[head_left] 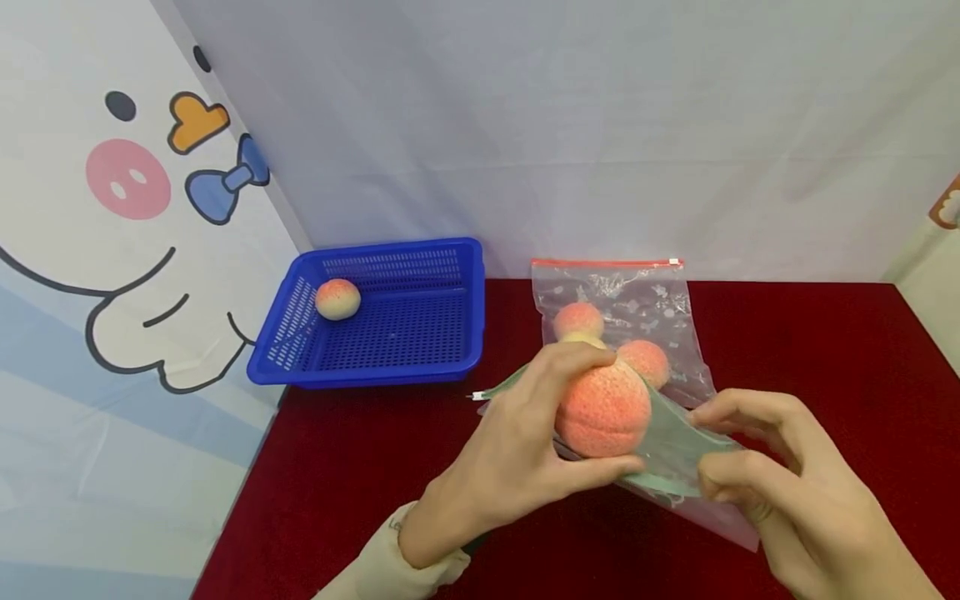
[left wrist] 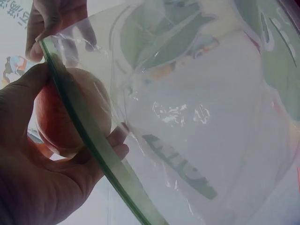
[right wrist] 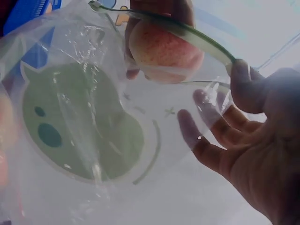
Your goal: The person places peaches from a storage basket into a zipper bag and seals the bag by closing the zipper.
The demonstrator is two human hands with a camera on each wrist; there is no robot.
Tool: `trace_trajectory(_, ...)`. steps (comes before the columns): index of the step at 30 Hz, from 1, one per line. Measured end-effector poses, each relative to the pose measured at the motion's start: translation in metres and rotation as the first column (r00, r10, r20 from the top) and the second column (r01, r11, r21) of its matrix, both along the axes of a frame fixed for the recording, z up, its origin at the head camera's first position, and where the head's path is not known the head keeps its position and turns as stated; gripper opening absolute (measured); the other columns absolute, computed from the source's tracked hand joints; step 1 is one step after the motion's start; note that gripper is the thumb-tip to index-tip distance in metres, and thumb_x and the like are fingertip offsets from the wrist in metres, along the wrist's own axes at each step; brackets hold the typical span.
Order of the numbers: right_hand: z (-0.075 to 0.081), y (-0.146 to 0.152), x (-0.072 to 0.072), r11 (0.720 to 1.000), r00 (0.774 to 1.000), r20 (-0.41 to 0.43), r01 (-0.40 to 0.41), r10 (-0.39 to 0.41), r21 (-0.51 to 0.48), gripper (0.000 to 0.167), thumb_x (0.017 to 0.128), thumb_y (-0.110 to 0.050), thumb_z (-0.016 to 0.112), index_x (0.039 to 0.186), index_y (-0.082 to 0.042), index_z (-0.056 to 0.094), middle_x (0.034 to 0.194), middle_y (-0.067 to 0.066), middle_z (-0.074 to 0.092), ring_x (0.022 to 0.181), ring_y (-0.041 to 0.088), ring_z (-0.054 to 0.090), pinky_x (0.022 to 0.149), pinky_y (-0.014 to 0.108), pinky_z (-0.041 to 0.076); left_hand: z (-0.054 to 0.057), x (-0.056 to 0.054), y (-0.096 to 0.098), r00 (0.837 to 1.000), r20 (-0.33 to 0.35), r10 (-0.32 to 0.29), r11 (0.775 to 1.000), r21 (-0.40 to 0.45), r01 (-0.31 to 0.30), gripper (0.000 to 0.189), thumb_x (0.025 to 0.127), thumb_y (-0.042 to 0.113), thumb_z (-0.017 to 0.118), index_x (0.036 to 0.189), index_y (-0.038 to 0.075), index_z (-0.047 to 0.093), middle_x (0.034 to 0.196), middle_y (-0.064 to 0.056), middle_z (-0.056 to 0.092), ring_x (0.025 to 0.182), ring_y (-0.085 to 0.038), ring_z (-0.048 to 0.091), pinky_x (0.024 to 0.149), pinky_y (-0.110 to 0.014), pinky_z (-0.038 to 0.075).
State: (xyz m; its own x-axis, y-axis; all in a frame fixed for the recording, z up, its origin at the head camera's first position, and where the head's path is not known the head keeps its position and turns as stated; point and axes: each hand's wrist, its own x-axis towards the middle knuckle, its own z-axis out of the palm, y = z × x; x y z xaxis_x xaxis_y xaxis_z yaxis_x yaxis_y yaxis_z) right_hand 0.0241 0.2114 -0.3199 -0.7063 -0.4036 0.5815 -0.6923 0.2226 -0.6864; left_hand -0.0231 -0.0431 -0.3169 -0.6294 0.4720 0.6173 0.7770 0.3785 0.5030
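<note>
My left hand (head_left: 510, 450) grips a peach (head_left: 606, 408), orange-pink on its upper side, with thumb and fingers around it. The peach sits in the mouth of a clear zip bag (head_left: 675, 450) with a green edge. In the right wrist view the peach (right wrist: 164, 51) lies between the two spread green edges. My right hand (head_left: 795, 483) pinches the bag's rim at the right and keeps the mouth apart. A pale green printed shape (right wrist: 84, 122) shows on the bag's side.
Behind my hands, a red-edged zip bag (head_left: 618, 287) lies on the dark red table (head_left: 360, 517) with several peaches (head_left: 645, 362) in it. To the left stands a blue plastic basket (head_left: 480, 317), one peach (head_left: 337, 299) inside. A white cloth wall (head_left: 600, 125) closes the back.
</note>
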Motion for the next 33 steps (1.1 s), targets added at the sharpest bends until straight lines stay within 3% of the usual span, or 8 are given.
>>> trace_trajectory(1, 0.001, -0.003, -0.003, 1.0, 0.981, -0.194, 0.01, -0.014, -0.023, 0.022, 0.109, -0.012, 0.05, 0.103, 0.003, 0.065, 0.121, 0.021, 0.053, 0.11, 0.014, 0.057, 0.086, 0.011, 0.049, 0.0, 0.001, 0.0, 1.0, -0.006, 0.009, 1.0, -0.013, -0.009, 0.083, 0.076, 0.038, 0.094, 0.141, 0.013, 0.048, 0.134, -0.004, 0.059, 0.115, -0.011, 0.063, 0.099, -0.015, 0.051)
trace_trajectory(2, 0.001, -0.005, -0.005, 0.998, 0.936, -0.349, 0.032, -0.046, -0.045, 0.03, 0.109, -0.015, 0.05, 0.095, 0.006, 0.067, 0.117, 0.024, 0.056, 0.112, 0.013, 0.057, 0.087, 0.009, 0.047, -0.001, 0.001, 0.0, 1.0, -0.009, 0.014, 1.0, -0.026, -0.014, 0.083, 0.077, 0.039, 0.094, 0.141, 0.013, 0.048, 0.133, -0.003, 0.058, 0.114, -0.01, 0.063, 0.098, -0.015, 0.051)
trace_trajectory(3, 0.003, -0.009, -0.006, 0.995, 0.931, -0.358, 0.035, -0.065, -0.092, 0.029, 0.108, -0.013, 0.054, 0.091, 0.006, 0.067, 0.115, 0.022, 0.058, 0.108, 0.011, 0.059, 0.086, 0.009, 0.048, -0.002, 0.001, 0.0, 1.0, -0.008, 0.013, 0.999, -0.036, -0.013, 0.082, 0.077, 0.039, 0.094, 0.141, 0.014, 0.048, 0.133, -0.003, 0.058, 0.112, -0.01, 0.062, 0.097, -0.014, 0.051)
trace_trajectory(6, 0.005, -0.016, -0.005, 0.978, 0.938, -0.327, 0.053, -0.119, -0.204, 0.028, 0.104, -0.013, 0.062, 0.085, 0.008, 0.066, 0.113, 0.016, 0.062, 0.1, 0.009, 0.061, 0.077, 0.009, 0.047, -0.004, 0.001, -0.001, 1.0, 0.006, -0.019, 0.998, -0.052, 0.019, 0.083, 0.078, 0.038, 0.093, 0.144, 0.015, 0.049, 0.134, -0.003, 0.057, 0.113, -0.009, 0.061, 0.097, -0.013, 0.05)
trace_trajectory(11, 0.006, -0.024, -0.004, 0.96, 0.939, -0.289, 0.108, -0.184, -0.259, 0.03, 0.1, -0.016, 0.065, 0.083, 0.009, 0.065, 0.11, 0.011, 0.062, 0.093, 0.009, 0.056, 0.069, 0.012, 0.038, -0.008, 0.002, -0.002, 0.997, 0.033, -0.07, 0.993, -0.091, 0.073, 0.097, 0.079, 0.035, 0.091, 0.158, 0.015, 0.038, 0.144, -0.007, 0.049, 0.126, -0.013, 0.056, 0.105, -0.017, 0.047)
trace_trajectory(18, 0.009, -0.033, -0.005, 0.943, 0.93, -0.287, 0.139, -0.23, -0.304, 0.031, 0.1, -0.014, 0.067, 0.08, 0.009, 0.064, 0.106, 0.011, 0.063, 0.095, 0.01, 0.058, 0.075, 0.01, 0.041, -0.011, 0.006, -0.003, 0.988, 0.116, -0.104, 0.975, -0.185, 0.124, 0.106, 0.086, 0.035, 0.086, 0.166, 0.019, 0.019, 0.156, -0.01, 0.034, 0.145, -0.018, 0.039, 0.113, -0.03, 0.046)
trace_trajectory(25, 0.008, -0.034, -0.006, 0.926, 0.923, -0.283, 0.157, -0.261, -0.343, 0.029, 0.098, -0.01, 0.07, 0.078, 0.01, 0.066, 0.1, 0.011, 0.065, 0.092, 0.009, 0.06, 0.078, 0.009, 0.044, -0.016, 0.006, -0.004, 0.979, 0.137, -0.152, 0.942, -0.279, 0.185, 0.118, 0.08, 0.046, 0.089, 0.167, 0.017, 0.014, 0.167, -0.007, 0.023, 0.152, -0.022, 0.028, 0.12, -0.034, 0.041)
trace_trajectory(33, 0.004, -0.03, -0.009, 0.904, 0.927, -0.26, 0.148, -0.268, -0.402, 0.02, 0.092, 0.0, 0.075, 0.079, 0.014, 0.068, 0.098, 0.014, 0.067, 0.093, 0.011, 0.063, 0.078, 0.01, 0.047, -0.037, 0.003, -0.009, 0.95, 0.264, -0.169, 0.927, -0.284, 0.244, 0.106, 0.088, 0.043, 0.083, 0.167, 0.021, 0.016, 0.167, -0.003, 0.026, 0.154, -0.016, 0.028, 0.122, -0.034, 0.039)
